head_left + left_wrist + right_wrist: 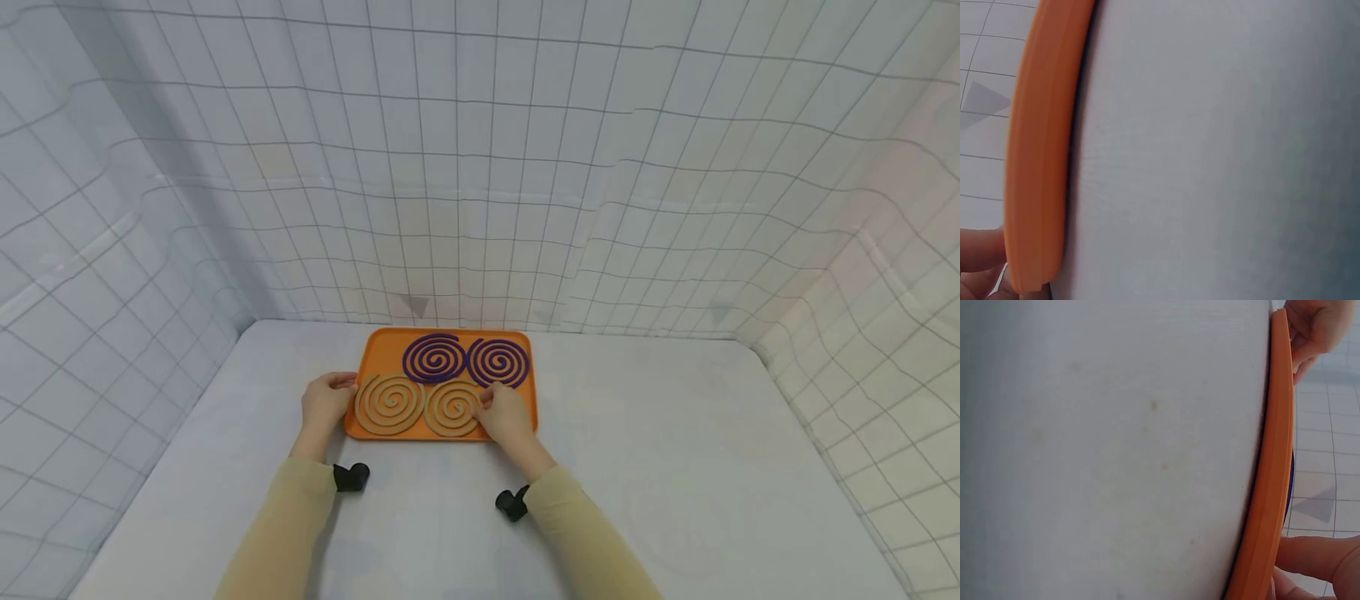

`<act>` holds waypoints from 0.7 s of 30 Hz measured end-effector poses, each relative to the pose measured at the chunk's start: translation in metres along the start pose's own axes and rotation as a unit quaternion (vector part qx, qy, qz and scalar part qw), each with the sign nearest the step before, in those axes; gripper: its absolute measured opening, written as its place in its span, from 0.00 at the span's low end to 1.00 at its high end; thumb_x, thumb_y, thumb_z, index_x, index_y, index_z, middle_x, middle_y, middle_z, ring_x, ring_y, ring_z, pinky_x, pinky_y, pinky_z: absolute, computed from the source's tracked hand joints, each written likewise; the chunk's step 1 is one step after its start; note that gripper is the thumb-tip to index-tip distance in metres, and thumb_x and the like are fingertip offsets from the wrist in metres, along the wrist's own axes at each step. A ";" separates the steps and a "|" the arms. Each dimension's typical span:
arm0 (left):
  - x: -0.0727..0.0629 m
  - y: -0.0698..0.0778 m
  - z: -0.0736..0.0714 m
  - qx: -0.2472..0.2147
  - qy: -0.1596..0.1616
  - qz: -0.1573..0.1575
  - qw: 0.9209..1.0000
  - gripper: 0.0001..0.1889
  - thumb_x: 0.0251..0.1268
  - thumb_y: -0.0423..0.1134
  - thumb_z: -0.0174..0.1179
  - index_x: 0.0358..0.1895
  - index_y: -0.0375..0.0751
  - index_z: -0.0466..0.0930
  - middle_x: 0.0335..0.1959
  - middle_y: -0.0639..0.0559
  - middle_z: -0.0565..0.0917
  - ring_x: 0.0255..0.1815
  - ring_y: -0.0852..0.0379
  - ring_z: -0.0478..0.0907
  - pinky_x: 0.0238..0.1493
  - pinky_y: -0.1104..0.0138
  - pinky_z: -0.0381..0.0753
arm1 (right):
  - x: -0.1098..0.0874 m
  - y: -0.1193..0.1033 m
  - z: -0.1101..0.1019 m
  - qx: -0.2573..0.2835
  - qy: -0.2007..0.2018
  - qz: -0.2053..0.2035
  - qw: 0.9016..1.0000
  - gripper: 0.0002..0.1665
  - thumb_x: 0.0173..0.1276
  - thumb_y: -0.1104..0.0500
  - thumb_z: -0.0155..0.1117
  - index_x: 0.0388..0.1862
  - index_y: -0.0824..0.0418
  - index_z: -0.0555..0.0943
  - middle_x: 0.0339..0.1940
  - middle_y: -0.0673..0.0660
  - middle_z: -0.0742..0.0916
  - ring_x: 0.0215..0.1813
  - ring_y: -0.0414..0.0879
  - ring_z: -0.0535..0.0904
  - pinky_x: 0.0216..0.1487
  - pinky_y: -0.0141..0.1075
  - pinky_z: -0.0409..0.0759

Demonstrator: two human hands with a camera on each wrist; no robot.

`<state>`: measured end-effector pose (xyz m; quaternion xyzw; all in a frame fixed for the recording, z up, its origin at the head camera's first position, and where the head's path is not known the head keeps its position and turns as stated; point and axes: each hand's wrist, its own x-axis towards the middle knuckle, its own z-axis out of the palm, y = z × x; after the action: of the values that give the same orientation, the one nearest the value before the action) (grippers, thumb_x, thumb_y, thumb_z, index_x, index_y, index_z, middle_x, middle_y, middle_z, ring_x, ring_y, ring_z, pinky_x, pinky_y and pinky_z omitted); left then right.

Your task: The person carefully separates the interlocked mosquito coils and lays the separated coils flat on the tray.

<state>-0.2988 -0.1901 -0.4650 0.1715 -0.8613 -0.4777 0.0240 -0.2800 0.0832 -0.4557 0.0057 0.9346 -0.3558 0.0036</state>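
Observation:
An orange tray [382,354] lies on the white table with two purple mosquito coils [435,358] along its far side and two tan mosquito coils [389,405] along its near side. At the tray's left edge, my left hand [327,402] holds the rim with bent fingers; in the left wrist view its fingers [982,250] show at the tray's corner. Over the right part of the tray, my right hand [506,414] pinches at the outer edge of the right tan coil [450,408]. Its fingertips are partly hidden in the right wrist view, behind the tray's side.
White table surface [675,450] extends on both sides of the tray. White sheeting with a dark grid [510,183] stands behind and at the sides. A small black camera [352,477] sits on the left wrist and another [512,504] on the right.

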 end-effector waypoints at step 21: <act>0.003 -0.002 0.000 -0.004 0.006 0.004 1.000 0.16 0.69 0.32 0.55 0.56 0.30 0.80 0.51 0.33 0.84 0.49 0.44 0.80 0.32 0.77 0.70 | 0.004 0.020 -0.013 0.048 0.058 0.017 0.997 0.09 0.53 0.66 0.73 0.33 0.64 0.82 0.31 0.59 0.87 0.32 0.48 0.79 0.34 0.37 0.77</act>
<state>-0.3010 -0.1924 -0.4672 0.1712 -0.8595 -0.4805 0.0315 -0.2834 0.1074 -0.4594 0.0426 0.9147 -0.3994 -0.0452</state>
